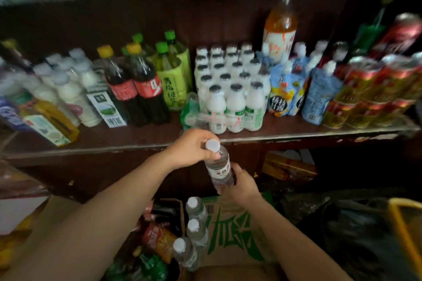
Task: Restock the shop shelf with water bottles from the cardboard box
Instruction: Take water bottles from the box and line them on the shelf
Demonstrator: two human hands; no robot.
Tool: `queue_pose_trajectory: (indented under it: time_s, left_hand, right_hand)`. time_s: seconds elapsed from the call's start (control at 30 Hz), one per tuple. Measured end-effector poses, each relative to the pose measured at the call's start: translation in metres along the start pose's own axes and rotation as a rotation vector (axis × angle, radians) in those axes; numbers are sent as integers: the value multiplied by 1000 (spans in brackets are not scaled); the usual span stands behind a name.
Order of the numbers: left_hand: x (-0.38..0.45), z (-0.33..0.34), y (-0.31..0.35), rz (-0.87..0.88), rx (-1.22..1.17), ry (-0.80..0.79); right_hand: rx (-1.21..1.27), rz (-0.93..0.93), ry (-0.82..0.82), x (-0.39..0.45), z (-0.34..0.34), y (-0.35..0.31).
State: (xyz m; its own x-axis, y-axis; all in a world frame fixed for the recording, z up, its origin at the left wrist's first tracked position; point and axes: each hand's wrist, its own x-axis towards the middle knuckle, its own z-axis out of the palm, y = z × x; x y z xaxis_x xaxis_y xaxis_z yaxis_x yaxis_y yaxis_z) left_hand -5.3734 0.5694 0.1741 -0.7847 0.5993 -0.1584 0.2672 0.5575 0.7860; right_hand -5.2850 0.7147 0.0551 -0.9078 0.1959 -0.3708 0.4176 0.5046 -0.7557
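Left hand [191, 148] pinches the water bottle [219, 167] at its cap; right hand [242, 186] wraps its base, likely steadying the lift. Bottle sits just below the shelf [114, 143] edge, above the cardboard box [235, 230], which holds three more bottles [196, 230].

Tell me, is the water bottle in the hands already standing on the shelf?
No, both hands hold the water bottle in the air below the shelf edge.

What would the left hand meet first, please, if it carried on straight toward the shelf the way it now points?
Probably the pack of small white milk bottles at the shelf's front edge, straight beyond the left hand holding the water bottle. Depth is unclear, so the crumpled green plastic beside it might come first.
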Motion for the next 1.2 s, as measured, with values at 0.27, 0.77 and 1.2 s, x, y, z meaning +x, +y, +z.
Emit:
queue_pose_trajectory:
  time_s: [0.27,0.77,1.2]
  left_hand:
    - [-36,-119,197,61,24,-118]
    - [-85,-210,336,-127,-171,165]
    - [9,-298,329,39,-156,381]
  right_hand:
    - [46,-125,-90,-93,-129,-128]
    - [123,-245,177,-146,-222,-292]
    - [38,-340,392,-65,-236,-396]
